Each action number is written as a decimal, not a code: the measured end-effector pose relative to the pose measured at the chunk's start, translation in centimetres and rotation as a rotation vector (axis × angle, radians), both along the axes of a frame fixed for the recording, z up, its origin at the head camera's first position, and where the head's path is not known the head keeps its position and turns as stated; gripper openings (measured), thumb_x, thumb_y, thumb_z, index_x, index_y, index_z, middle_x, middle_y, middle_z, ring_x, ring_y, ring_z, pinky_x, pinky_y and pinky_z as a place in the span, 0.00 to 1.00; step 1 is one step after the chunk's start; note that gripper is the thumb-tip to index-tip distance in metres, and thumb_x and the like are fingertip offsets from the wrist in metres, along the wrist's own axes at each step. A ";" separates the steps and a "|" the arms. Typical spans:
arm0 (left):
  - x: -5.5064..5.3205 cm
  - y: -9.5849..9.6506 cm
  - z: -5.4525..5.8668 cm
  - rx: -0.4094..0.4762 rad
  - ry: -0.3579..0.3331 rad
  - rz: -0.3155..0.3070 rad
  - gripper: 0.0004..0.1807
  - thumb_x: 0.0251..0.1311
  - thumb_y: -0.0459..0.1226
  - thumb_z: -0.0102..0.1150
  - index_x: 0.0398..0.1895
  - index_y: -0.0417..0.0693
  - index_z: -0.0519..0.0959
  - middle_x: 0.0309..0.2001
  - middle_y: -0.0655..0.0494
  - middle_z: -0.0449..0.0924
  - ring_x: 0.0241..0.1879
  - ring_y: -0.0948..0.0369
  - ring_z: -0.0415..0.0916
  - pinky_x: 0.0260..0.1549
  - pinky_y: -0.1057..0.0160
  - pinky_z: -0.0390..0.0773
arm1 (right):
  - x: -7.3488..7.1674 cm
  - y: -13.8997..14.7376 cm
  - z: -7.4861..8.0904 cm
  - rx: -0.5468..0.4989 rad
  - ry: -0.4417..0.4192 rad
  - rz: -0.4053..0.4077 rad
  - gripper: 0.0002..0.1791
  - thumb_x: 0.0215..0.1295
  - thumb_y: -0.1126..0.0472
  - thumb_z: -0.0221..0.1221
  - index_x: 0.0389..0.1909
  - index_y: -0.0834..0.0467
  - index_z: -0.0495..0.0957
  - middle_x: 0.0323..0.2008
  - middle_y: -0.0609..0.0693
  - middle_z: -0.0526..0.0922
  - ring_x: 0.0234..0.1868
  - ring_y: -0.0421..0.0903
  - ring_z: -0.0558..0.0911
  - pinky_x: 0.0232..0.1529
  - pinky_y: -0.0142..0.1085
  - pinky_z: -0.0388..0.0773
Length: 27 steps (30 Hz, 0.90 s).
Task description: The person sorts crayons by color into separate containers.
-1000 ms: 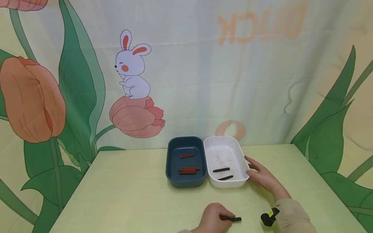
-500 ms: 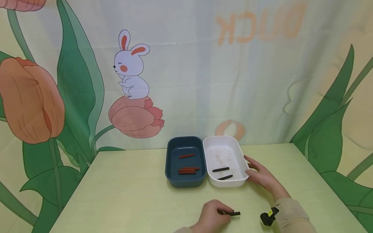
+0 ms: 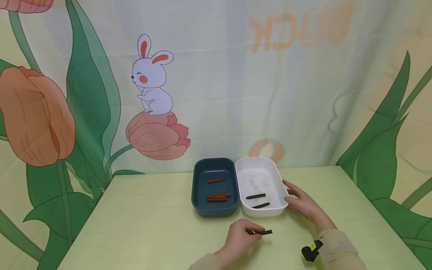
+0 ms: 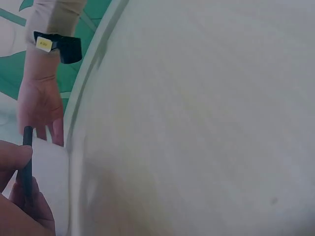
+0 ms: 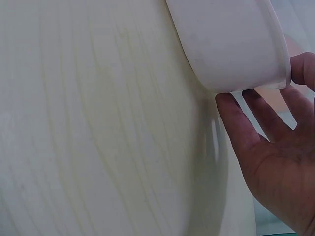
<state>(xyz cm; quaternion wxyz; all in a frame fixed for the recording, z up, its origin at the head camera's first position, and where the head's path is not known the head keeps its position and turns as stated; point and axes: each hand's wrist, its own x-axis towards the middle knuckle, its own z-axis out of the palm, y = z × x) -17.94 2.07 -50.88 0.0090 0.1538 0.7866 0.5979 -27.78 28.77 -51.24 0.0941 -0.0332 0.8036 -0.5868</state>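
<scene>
My left hand (image 3: 237, 238) pinches a black crayon (image 3: 266, 232) between thumb and fingers, above the table in front of the white bin (image 3: 264, 213). In the left wrist view the same crayon stands upright by my thumb. My right hand (image 3: 305, 207) rests against the white bin's right side. Seen in the right wrist view, its fairly straight fingers (image 5: 238, 123) touch the outer wall and rim. Inside the white bin lie two more black crayons, the upper one (image 3: 255, 196) and the lower one (image 3: 261, 206).
A dark blue bin (image 3: 216, 213) stands against the white bin's left side. It holds several reddish-brown crayons (image 3: 216, 200). Both bins sit at the back of the pale yellow table (image 3: 145, 221), before a printed curtain (image 3: 216, 93). A black wrist camera (image 3: 310, 252) juts from my right sleeve.
My left hand has moved forward and slightly left, toward the bins, with the black crayon. The right hand and the crayons in the bins have stayed where they were.
</scene>
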 end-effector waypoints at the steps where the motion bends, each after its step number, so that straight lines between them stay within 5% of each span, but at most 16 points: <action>1: -0.2 -0.1 0.1 -0.003 0.015 0.005 0.11 0.45 0.22 0.71 0.31 0.44 0.90 0.30 0.62 0.84 0.30 0.68 0.76 0.31 0.73 0.75 | 0.0 0.0 0.0 -0.003 0.002 0.004 0.40 0.71 0.63 0.56 0.79 0.56 0.49 0.69 0.72 0.58 0.63 0.67 0.70 0.56 0.47 0.77; 7: -1.4 -0.3 1.5 -0.020 0.046 0.018 0.12 0.45 0.23 0.72 0.32 0.45 0.90 0.31 0.61 0.84 0.32 0.64 0.78 0.32 0.71 0.75 | 0.1 0.0 0.0 -0.001 0.009 0.009 0.40 0.70 0.63 0.56 0.78 0.57 0.49 0.68 0.72 0.58 0.62 0.67 0.70 0.56 0.47 0.77; 18: -3.0 0.2 4.6 -0.005 0.042 0.036 0.10 0.48 0.26 0.72 0.34 0.47 0.90 0.32 0.63 0.82 0.30 0.71 0.73 0.29 0.70 0.76 | 0.0 0.0 0.2 0.019 -0.007 -0.005 0.39 0.70 0.62 0.57 0.78 0.55 0.50 0.68 0.70 0.59 0.62 0.66 0.71 0.57 0.47 0.77; 27: -4.7 1.1 5.5 0.020 0.031 0.074 0.10 0.50 0.26 0.71 0.35 0.46 0.90 0.34 0.62 0.83 0.31 0.72 0.75 0.30 0.71 0.76 | 0.1 -0.1 0.3 0.025 -0.011 -0.004 0.40 0.70 0.61 0.57 0.79 0.55 0.50 0.68 0.70 0.59 0.62 0.66 0.71 0.57 0.47 0.77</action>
